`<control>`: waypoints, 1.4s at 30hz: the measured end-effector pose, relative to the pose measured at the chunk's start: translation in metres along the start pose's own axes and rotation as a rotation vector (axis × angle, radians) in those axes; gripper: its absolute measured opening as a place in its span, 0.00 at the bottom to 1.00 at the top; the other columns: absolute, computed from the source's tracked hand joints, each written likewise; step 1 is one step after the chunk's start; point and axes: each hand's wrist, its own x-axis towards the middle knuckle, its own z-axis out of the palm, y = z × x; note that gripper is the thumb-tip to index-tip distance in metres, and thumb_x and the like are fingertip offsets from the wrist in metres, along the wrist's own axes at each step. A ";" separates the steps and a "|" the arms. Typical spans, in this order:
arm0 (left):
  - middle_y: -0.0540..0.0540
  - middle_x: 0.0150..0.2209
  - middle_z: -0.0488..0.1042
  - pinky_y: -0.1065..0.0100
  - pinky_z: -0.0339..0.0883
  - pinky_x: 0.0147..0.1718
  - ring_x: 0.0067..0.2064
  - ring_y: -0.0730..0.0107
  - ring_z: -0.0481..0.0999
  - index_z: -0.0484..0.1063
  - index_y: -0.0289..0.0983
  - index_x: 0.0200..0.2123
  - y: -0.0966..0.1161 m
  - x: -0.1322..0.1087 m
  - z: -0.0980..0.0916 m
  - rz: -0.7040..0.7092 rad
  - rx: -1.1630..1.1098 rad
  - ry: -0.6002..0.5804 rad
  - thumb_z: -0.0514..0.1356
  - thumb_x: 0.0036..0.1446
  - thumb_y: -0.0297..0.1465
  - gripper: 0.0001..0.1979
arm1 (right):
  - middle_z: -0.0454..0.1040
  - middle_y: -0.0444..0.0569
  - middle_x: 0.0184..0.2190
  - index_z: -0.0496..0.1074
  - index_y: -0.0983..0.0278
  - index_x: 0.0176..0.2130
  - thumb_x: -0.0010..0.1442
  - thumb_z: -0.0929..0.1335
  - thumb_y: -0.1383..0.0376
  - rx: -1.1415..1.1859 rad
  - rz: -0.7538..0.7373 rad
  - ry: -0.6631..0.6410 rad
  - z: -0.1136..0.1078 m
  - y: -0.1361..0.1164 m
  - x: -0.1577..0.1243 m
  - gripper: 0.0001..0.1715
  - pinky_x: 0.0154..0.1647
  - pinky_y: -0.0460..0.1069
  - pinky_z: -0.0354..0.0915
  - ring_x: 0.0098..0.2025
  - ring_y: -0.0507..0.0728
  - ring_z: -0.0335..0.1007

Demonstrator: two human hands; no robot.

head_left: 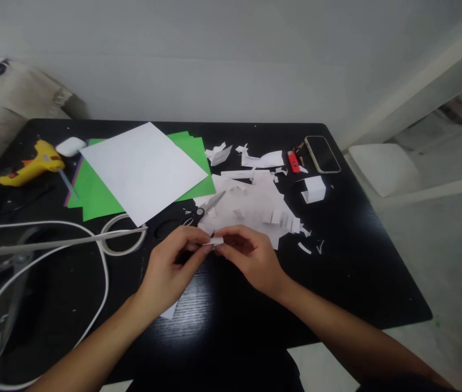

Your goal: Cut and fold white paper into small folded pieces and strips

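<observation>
Between the fingertips of both hands is a small white strip of paper (216, 240), held just above the black table. My left hand (171, 261) pinches its left end, and my right hand (251, 258) pinches the right end. Just beyond the fingers lie black-handled scissors (213, 202), blades pointing away to the right. They rest partly on a large cut sheet of white paper (251, 204). Small folded paper pieces (282, 219) lie on that sheet. A white paper piece (170, 310) shows partly below my left wrist.
White paper (145, 169) lies over green sheets (100, 204). Left are a yellow glue gun (30, 164), a white case (71, 146), a looped white cable (106, 267) and large scissors (14, 299). Right are a red lighter (293, 161), a phone (322, 154) and a paper box (314, 189).
</observation>
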 end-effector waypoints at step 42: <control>0.48 0.39 0.85 0.71 0.78 0.37 0.38 0.69 0.84 0.82 0.42 0.44 0.008 -0.001 -0.004 0.071 0.018 0.076 0.68 0.63 0.27 0.07 | 0.86 0.46 0.36 0.84 0.58 0.38 0.56 0.80 0.62 0.020 -0.058 0.014 0.001 -0.006 -0.003 0.08 0.40 0.52 0.79 0.36 0.56 0.83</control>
